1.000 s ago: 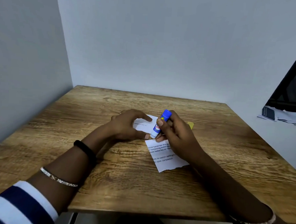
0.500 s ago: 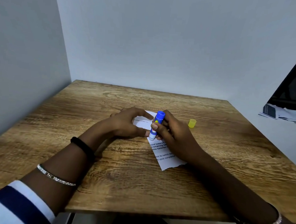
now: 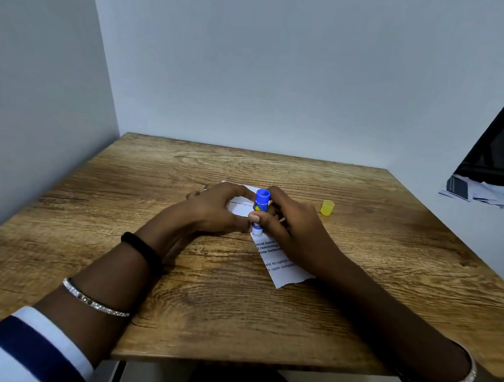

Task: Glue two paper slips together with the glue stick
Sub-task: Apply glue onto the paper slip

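Blue glue stick (image 3: 260, 210) stands near upright, gripped by the right hand (image 3: 294, 228), tip on the near slip (image 3: 282, 265); left hand (image 3: 214, 209) pins the far slip (image 3: 242, 208) flat.

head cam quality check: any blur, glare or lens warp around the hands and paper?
Head view: even, soft light, no glare on the table; faint shadows under the left hand and right hand. Glue stick sharp, print on the near paper slip partly readable. Wide-angle warp bends the table edges and walls; the sleeve is slightly soft.
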